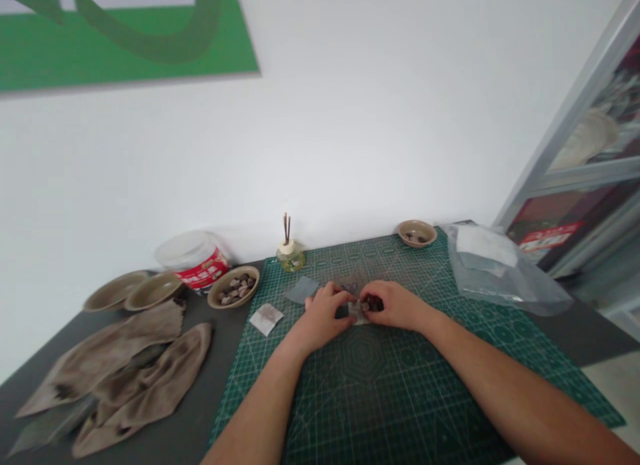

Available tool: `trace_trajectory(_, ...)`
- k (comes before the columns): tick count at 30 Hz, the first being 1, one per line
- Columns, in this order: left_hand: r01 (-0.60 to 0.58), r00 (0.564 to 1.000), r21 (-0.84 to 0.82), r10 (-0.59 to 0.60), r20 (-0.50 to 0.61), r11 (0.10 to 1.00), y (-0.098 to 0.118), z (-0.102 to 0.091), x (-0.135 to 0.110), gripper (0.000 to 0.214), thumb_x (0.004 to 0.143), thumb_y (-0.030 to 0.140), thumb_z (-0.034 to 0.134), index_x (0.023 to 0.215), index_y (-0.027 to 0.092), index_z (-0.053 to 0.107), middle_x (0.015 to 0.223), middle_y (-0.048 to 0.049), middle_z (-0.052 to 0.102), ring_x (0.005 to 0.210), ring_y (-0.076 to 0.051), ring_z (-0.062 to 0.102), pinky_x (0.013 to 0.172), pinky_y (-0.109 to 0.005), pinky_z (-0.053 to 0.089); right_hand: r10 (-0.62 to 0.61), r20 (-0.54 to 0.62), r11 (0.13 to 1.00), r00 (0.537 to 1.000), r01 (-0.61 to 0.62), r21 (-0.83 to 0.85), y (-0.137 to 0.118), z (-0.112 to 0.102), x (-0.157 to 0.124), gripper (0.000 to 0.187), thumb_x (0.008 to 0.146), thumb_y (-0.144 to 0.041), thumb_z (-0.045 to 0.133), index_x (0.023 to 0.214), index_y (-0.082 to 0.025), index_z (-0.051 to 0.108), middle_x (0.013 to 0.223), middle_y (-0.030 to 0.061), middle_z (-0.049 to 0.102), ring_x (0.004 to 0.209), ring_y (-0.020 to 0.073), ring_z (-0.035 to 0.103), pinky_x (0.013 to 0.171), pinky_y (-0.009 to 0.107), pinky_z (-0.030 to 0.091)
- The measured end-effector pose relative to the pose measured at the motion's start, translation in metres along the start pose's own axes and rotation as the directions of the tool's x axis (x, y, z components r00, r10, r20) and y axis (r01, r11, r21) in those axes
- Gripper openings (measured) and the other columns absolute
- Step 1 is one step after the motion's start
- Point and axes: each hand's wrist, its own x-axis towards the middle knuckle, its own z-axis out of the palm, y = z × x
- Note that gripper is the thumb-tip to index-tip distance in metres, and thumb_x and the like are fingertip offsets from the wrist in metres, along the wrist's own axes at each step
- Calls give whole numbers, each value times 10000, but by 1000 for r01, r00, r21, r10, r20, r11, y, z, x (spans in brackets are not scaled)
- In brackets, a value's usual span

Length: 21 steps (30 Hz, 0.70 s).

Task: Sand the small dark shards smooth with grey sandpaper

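Hands point(324, 317) grasping small pale piece point(357, 311) (edges partly hidden); green mat point(373, 391) stretching wide nearside.

Left forearm point(267, 398), bare, enters from about 7 o'clock and runs toward 1; right forearm point(493, 378), likewise bare, enters from 4 and runs toward 10; left hand point(324, 318) palm-down, knuckles bent, its thumb point(345, 324) and index finger point(344, 297) reaching toward 3 o'clock; right hand point(399, 306) curled, fingertips aimed at 9; hands near each other, fingertips facing; exact fingertip contact too small to tell.
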Motion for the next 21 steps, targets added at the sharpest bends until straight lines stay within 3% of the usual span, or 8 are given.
trace_trajectory(10,77,997,124,-79,16,989,2,2,-3,411,855,442,558,1265,447,525,1118,-61,508,1125,-322,477,896,-528,365,-47,33,998,998,48,-29,0,-3,1,116,781,-231,690,890,-197,710,867,15,640,776,139,586,703,232,411)
trace_trajectory(21,24,999,116,-29,36,993,3,0,-4,373,885,445,518,1252,390,555,1126,-71,528,1118,-304,475,912,-498,360,-13,40,998,999,15,-53,0,-5,-3,101,761,-213,687,857,-184,694,803,5,647,713,134,584,658,232,399)
